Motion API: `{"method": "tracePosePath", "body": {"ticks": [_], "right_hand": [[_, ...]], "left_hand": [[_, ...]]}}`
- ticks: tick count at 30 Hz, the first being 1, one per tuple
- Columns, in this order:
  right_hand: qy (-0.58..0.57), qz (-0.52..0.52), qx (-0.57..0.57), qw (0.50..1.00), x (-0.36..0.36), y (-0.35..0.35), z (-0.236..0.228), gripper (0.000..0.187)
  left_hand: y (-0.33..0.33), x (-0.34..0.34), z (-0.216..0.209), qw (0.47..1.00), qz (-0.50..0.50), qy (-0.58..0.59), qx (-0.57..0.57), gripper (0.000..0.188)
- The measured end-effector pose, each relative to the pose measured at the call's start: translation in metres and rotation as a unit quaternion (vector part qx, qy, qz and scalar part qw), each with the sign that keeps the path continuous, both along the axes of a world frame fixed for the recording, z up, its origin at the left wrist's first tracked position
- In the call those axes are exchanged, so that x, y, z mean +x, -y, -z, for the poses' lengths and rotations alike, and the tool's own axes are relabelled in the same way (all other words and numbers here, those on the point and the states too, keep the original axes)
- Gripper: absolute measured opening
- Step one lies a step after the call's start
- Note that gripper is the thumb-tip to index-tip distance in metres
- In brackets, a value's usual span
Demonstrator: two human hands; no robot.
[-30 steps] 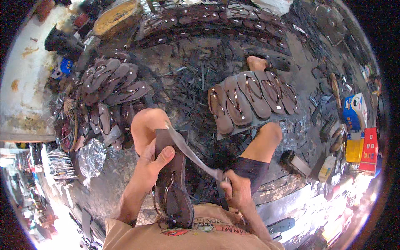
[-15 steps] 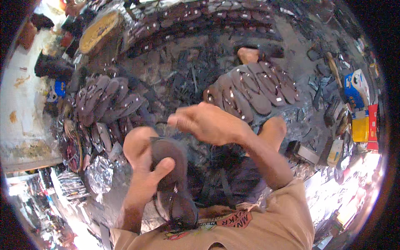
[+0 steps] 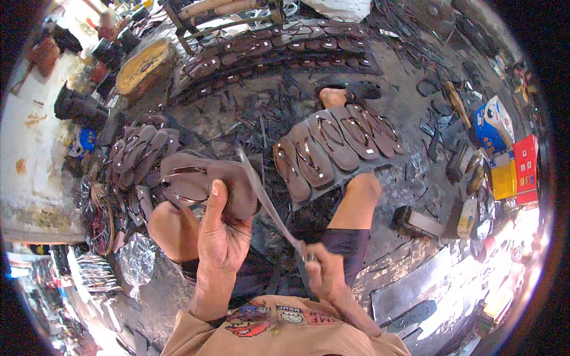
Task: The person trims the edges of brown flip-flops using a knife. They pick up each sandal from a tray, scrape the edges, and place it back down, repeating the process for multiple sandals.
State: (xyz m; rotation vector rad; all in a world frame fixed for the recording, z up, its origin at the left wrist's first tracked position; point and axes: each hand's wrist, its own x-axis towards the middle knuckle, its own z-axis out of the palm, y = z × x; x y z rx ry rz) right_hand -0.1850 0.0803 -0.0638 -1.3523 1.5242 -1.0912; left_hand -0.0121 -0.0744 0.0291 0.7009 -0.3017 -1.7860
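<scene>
My left hand grips a brown flip-flop over my left knee, thumb on its footbed and fingers hidden beneath. The sandal's strap end points left, its bare end right. My right hand is closed in front of my shirt, around the near end of a thin, curved, grey-brown strip. The strip runs up past the sandal's right edge, partly blurred. Whether it is rubber or a blade I cannot tell, nor whether it touches the sole.
A row of brown flip-flops lies beyond my right knee. Another pile of flip-flops sits at the left. Further rows stretch across the far floor, near a yellow-topped oval block. Dark scraps litter the middle. A red box stands at the right.
My left hand has moved forward, and the flip-flop has turned so its strap end points left instead of toward me. My right hand has come back toward my body, now with the strip.
</scene>
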Motion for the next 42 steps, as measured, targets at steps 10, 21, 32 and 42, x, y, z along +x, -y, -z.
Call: {"method": "tracePosePath", "body": {"ticks": [10,21,32,42], "right_hand": [[-0.13,-0.057,0.059,0.988,-0.038,0.01,0.0,0.038],[-0.048,-0.243,0.062,0.967,-0.018,0.09,-0.008,0.033],[0.168,-0.081,0.093,0.978,0.05,0.203,0.05,0.049],[0.256,-0.053,0.018,0.965,0.061,0.116,-0.024,0.032]], "left_hand": [[-0.033,0.016,0.035,0.991,0.046,0.129,-0.007,0.042],[-0.067,0.035,0.049,0.961,0.088,0.249,0.086,0.078],[-0.088,0.08,0.046,0.852,0.301,0.423,0.062,0.072],[-0.012,0.06,0.02,0.942,-0.024,0.334,0.015,0.044]]}}
